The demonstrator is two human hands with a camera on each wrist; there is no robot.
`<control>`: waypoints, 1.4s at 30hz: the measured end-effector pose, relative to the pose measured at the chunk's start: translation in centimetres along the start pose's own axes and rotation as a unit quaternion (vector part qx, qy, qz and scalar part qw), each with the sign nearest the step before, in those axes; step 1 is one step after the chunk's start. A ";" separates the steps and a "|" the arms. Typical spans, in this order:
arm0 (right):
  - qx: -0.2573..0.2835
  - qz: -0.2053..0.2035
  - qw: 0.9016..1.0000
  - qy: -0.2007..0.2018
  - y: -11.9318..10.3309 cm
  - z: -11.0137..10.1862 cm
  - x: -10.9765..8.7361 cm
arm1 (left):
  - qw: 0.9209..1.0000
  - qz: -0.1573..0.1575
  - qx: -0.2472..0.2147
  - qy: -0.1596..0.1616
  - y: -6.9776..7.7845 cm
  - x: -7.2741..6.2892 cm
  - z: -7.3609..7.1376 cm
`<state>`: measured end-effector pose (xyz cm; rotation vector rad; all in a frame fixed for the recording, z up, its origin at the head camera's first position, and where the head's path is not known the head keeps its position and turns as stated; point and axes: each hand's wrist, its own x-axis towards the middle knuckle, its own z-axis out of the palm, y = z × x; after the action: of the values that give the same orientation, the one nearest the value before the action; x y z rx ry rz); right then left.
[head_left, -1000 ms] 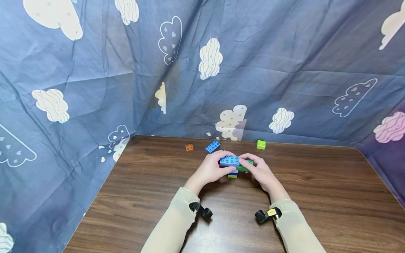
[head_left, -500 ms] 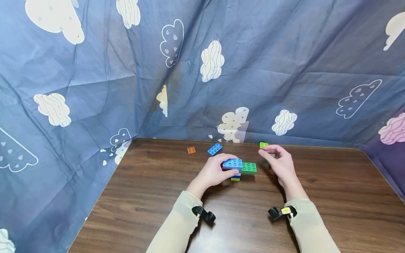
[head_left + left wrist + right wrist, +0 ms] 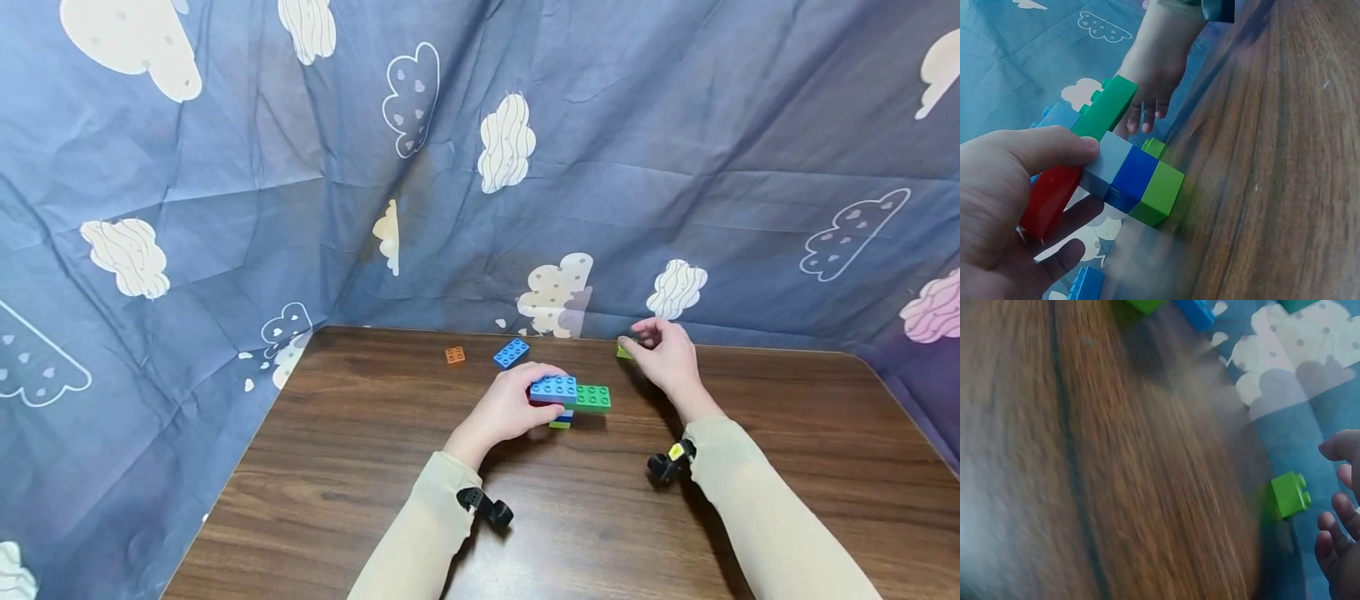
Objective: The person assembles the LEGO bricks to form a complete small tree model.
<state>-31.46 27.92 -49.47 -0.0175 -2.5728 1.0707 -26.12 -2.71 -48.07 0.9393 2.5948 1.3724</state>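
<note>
My left hand (image 3: 508, 412) grips a structure of building bricks, thumb on the near side and fingers behind. On top is a light blue brick (image 3: 553, 388); a green brick (image 3: 595, 398) juts out to the right beneath it. The left wrist view also shows a red brick (image 3: 1054, 200) under my thumb and a column of a grey-blue brick (image 3: 1109, 159), a dark blue brick (image 3: 1134, 178) and a lime brick (image 3: 1163, 194). My right hand (image 3: 666, 360) hovers by a loose lime brick (image 3: 1290, 495), fingers loosely bent and apart from it in the right wrist view.
An orange brick (image 3: 454, 355) and a loose blue brick (image 3: 512, 353) lie toward the back of the wooden table (image 3: 315, 467). Behind the table's back edge hangs a blue cloth (image 3: 450, 225) with cloud prints.
My right hand has let go of the green brick and moved right and back to the loose lime brick. The left hand keeps its hold on the structure, nearly in place.
</note>
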 end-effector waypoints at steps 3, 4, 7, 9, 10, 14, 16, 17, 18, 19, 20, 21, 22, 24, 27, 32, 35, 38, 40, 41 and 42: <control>-0.011 0.001 1.000 -0.018 0.6 0.1 0.5 | 1.000 -0.002 -0.003 -0.004 -0.1 0.0 0.0; -0.013 0.003 1.000 -0.025 0.8 0.1 0.6 | 1.000 -0.002 -0.004 -0.005 -0.2 0.0 0.0; -0.010 0.010 0.999 -0.043 1.0 0.1 0.8 | 1.000 -0.002 -0.006 -0.008 -0.3 0.1 0.0; -0.008 0.012 0.999 -0.051 1.2 0.1 0.9 | 1.000 -0.001 -0.008 -0.009 -0.4 0.1 0.0; -0.008 0.014 0.998 -0.055 1.3 0.2 0.9 | 1.000 -0.001 -0.007 -0.010 -0.4 0.1 0.1; -0.003 0.019 0.998 -0.066 1.7 0.4 0.9 | 1.000 -0.001 -0.005 -0.012 -0.4 0.1 0.0; -0.002 0.021 0.997 -0.068 1.8 0.5 0.9 | 1.000 -0.001 -0.002 -0.011 -0.4 0.1 0.0; -0.002 0.022 0.997 -0.069 1.9 0.6 0.9 | 1.000 -0.001 -0.002 -0.011 -0.3 0.1 -0.1; -0.002 0.023 0.997 -0.069 1.9 0.7 0.9 | 1.000 -0.002 -0.001 -0.011 -0.3 0.1 -0.1; -0.004 0.023 0.997 -0.069 1.9 0.8 0.9 | 1.000 -0.002 -0.001 -0.010 -0.3 0.1 -0.2; -0.006 0.022 0.997 -0.069 1.9 0.9 0.8 | 1.000 -0.003 0.000 -0.010 -0.3 0.1 -0.2; -0.008 0.023 0.997 -0.069 2.0 1.0 0.8 | 1.000 -0.003 0.000 -0.010 -0.3 0.1 -0.2; -0.012 0.023 0.997 -0.070 2.1 1.1 0.8 | 1.000 -0.002 0.000 -0.011 -0.3 0.1 -0.2; -0.018 0.024 0.997 -0.072 2.3 1.2 0.7 | 1.000 0.002 -0.001 -0.010 -0.3 0.1 -0.1; -0.025 0.024 0.996 -0.079 2.4 1.2 0.8 | 1.000 0.009 -0.003 -0.007 -0.5 0.1 0.0; -0.025 0.024 0.995 -0.094 2.2 0.7 0.8 | 1.000 0.016 -0.003 -0.004 -0.6 0.2 0.1; -0.025 0.022 0.994 -0.102 2.2 0.5 0.8 | 1.000 0.016 0.000 -0.004 -0.5 0.2 0.1; -0.029 0.011 0.994 -0.105 2.3 0.3 0.7 | 1.000 0.015 0.003 -0.004 -0.5 0.2 0.0; -0.032 0.003 0.994 -0.107 2.4 0.2 0.6 | 1.000 0.016 0.004 -0.005 -0.5 0.1 0.0; -0.034 -0.001 0.994 -0.107 2.4 0.1 0.5 | 1.000 0.017 0.004 -0.006 -0.4 0.1 0.0; -0.036 -0.004 0.994 -0.107 2.4 0.1 0.4 | 1.000 0.017 0.004 -0.006 -0.4 0.1 0.0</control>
<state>-32.17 29.66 -51.07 0.0957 -2.7996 1.0258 -26.43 -2.81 -48.38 0.9951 2.5893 1.3621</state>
